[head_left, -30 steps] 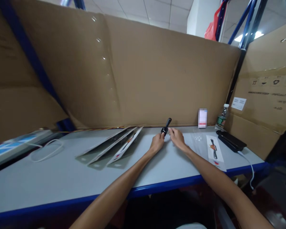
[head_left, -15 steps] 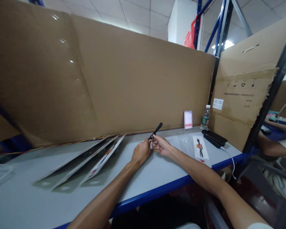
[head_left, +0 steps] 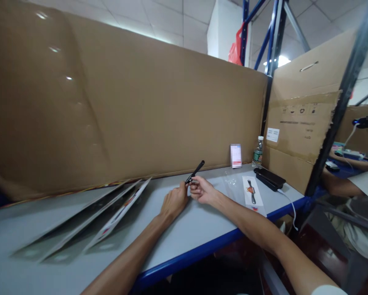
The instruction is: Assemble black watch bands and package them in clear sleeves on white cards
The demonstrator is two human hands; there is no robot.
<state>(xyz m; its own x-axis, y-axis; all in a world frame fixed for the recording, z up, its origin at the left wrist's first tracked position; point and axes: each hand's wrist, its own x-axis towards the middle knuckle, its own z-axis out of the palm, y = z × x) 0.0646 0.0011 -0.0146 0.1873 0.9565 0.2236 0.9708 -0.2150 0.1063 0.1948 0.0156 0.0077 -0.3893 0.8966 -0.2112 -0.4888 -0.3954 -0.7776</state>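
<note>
Three printed packaging cards (head_left: 122, 214) stand slanted side by side on the left of the grey table (head_left: 179, 241); their print is too blurred to read. The left forearm reaches up and inward from the bottom edge, and the left hand (head_left: 174, 200), back of the hand uppermost, curls its fingers around the lower end of a black spokeshave (head_left: 198, 169), whose free handle points up and right. The spokeshave is held between the two hands, near the middle of the table. The right hand (head_left: 203, 191) comes in from the right with its fingers bent and its thumb and forefinger up against the tool; whether they pinch it cannot be told. Further right are a phone (head_left: 236, 152) with a pixelated screen, then another card (head_left: 247, 184) picturing a two-handled spokeshave with an orange patch. Beyond it stands a bottle (head_left: 257, 156) with a green label, its brand illegible. The carton (head_left: 290, 164) bears a row of handling symbols, small unreadable lettering and a white sticker (head_left: 273, 135).
</note>
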